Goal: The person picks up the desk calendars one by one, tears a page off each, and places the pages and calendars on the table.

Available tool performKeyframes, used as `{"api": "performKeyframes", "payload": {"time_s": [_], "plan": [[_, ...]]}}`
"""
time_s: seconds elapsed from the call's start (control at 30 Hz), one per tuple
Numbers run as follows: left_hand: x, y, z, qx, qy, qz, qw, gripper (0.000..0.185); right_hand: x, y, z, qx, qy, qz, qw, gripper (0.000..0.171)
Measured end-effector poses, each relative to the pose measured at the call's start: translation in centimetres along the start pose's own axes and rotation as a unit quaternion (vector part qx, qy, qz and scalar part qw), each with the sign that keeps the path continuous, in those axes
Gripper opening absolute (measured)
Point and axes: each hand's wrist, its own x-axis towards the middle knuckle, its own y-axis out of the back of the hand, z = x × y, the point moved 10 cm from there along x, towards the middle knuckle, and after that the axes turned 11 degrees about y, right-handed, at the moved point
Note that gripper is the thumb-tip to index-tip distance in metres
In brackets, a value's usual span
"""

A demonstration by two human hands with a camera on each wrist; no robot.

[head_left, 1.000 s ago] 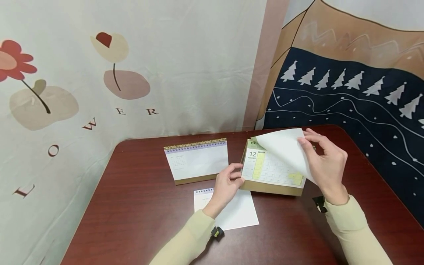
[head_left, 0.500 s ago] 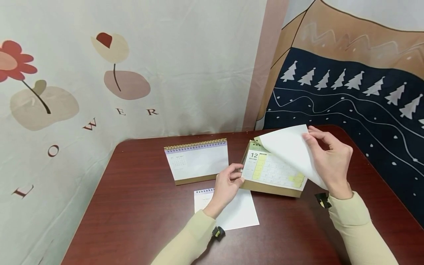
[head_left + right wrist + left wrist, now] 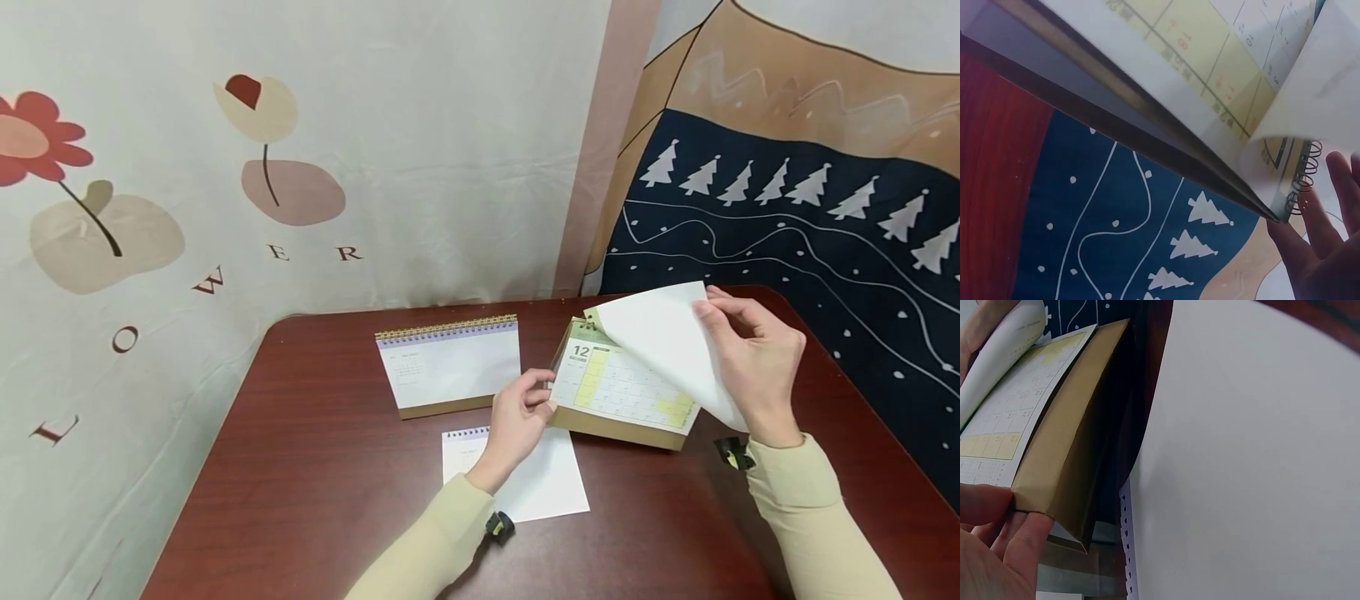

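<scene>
A spiral-bound desk calendar with a green header and a large "12" stands tilted on its brown cardboard base. My left hand grips the lower left corner of that base, thumb on the front and fingers underneath. Between thumb and fingers, my right hand pinches the right edge of a white page, which is peeled up and curls diagonally across the calendar's upper right. Some rings of the coil show past the curled page in the right wrist view; the rest are hidden behind it.
A second desk calendar with a gold coil and purple header stands to the left. Below my left wrist lies a loose white sheet with a purple perforated top edge. The brown table meets a flower-printed curtain behind.
My right hand has drawn the peeled page a little to the right and up, and the calendar has shifted slightly. My left hand keeps its grip; the head view has turned slightly.
</scene>
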Motion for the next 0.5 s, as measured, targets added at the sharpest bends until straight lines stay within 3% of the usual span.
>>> {"api": "performKeyframes", "payload": {"time_s": [0.5], "plan": [[0.6,-0.7,0.7,0.013,-0.007,-0.006,0.9999,0.037,0.0,1.6,1.2,0.005,-0.024,0.025,0.999,0.018]]}}
